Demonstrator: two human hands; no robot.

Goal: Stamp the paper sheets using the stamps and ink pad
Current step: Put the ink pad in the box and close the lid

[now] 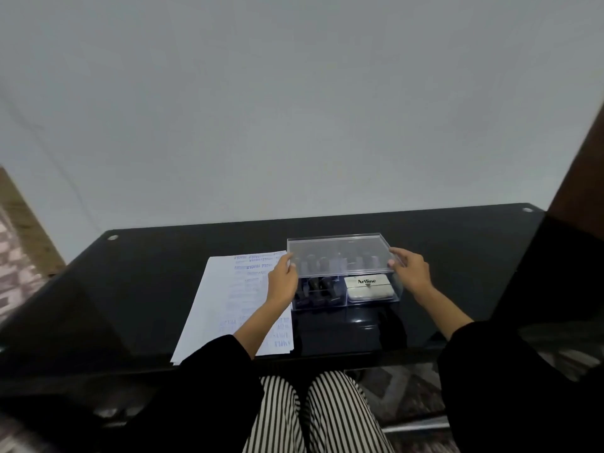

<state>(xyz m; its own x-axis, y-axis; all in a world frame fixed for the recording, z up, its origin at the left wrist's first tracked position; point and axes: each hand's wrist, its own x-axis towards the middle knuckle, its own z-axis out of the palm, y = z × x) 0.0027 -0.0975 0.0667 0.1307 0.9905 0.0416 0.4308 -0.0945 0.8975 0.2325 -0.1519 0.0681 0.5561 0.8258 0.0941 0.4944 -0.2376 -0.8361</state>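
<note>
Black plastic stamps (315,291) and a white rectangular ink pad (366,287) are kept in a clear plastic box (346,305), beneath its transparent lid (340,253), which is clamped at both ends by the left hand (282,282) and the right hand (411,271). White stamped paper sheets (228,305) are laid just left of the box.

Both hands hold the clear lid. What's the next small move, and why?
Probably lift the clear lid away onto the table: the left hand and right hand grip its ends, and it sits raised over the box, with stamps and ink pad inside.
</note>
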